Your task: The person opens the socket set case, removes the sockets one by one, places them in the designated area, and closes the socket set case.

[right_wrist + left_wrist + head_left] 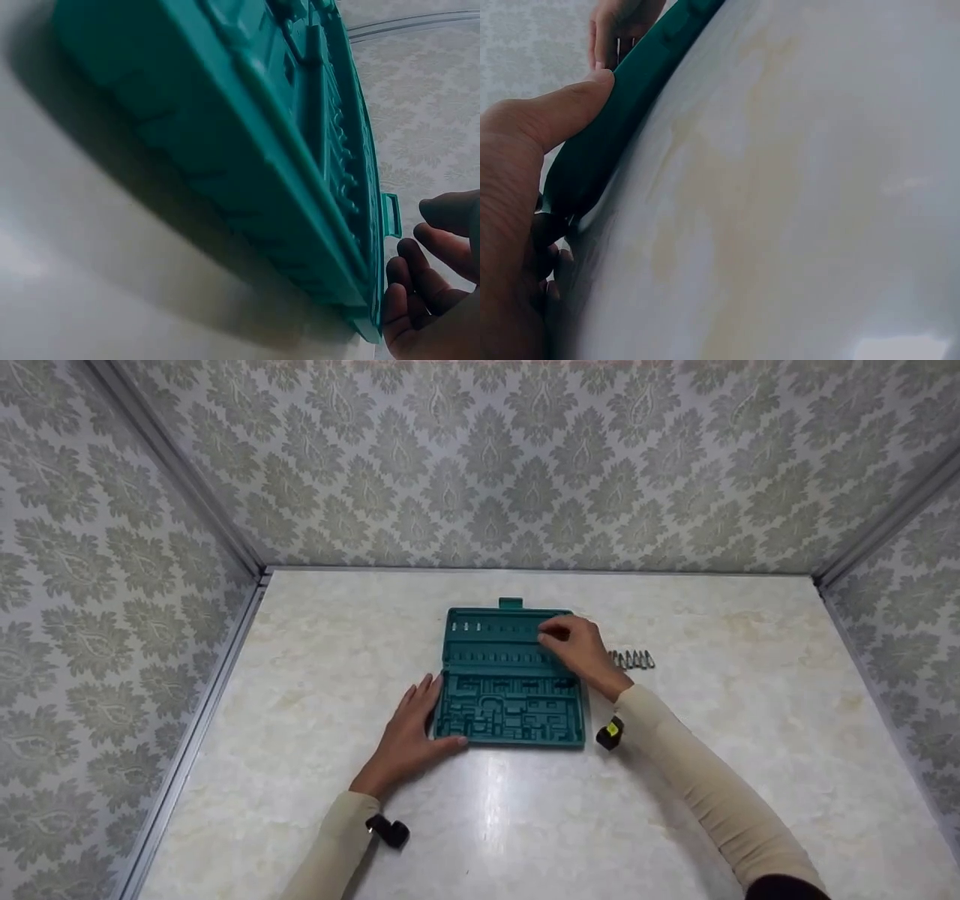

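An open green plastic case (517,744) lies on the table, its lid (502,647) folded back toward the far wall. My left hand (409,742) holds the near left corner, thumb at the front edge and fingers along the left side. Over the right part of the lid is my right hand (581,649), thumb and index fingertips close together. In the right wrist view its fingers (431,281) are bent beside the lid's edge; whether a small piece sits between the fingertips I cannot tell. Several small silver pieces (466,627) stand in the lid's upper row, at the left.
To the right of the case, partly behind the right wrist, lies a row of thin metal pieces (635,660) in a zigzag. The case's latch (511,603) sticks out at the far edge. Patterned wall panels (491,457) enclose the pale table (750,697) at the back and sides.
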Available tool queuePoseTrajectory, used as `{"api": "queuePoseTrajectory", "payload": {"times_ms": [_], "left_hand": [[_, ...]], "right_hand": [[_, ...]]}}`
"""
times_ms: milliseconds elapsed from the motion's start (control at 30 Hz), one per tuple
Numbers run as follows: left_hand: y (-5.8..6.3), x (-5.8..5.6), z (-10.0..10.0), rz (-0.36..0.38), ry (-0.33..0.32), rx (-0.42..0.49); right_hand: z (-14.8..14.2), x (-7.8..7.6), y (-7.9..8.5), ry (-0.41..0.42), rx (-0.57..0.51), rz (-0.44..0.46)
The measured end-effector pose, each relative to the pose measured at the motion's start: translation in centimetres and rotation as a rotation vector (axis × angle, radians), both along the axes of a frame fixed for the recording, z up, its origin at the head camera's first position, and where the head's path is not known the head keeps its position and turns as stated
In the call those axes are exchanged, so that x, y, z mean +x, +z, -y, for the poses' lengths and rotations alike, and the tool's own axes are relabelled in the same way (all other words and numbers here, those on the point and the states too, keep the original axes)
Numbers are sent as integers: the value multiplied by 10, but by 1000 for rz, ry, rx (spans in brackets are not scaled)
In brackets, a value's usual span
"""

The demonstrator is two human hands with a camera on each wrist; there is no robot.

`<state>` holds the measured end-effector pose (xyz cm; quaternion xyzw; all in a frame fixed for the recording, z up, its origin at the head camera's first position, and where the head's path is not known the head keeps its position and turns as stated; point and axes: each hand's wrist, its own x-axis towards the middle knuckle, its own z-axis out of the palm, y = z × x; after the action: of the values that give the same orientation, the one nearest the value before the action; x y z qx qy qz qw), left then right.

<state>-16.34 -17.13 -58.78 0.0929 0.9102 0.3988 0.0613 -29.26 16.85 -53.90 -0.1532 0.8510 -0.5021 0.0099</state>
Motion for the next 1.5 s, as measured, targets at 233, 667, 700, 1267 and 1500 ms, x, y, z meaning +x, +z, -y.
{"api": "queuePoseTrajectory", "payload": {"times_ms": [233, 667, 700, 1267, 1500], "left_hand": [[-1, -2, -3, 3, 4, 3], [2, -4, -6, 13, -6, 10], [2, -3, -5, 10, -6, 8], [0, 0, -2, 31, 4, 5], [1, -1, 0, 29, -2, 6]], "right_hand": [[12, -7, -3, 30, 11, -17], [39, -20, 6, 92, 124, -30], [42, -22, 6, 96, 129, -32], [87, -40, 3, 145, 153, -13], [94, -43, 0, 127, 140, 40]]}}
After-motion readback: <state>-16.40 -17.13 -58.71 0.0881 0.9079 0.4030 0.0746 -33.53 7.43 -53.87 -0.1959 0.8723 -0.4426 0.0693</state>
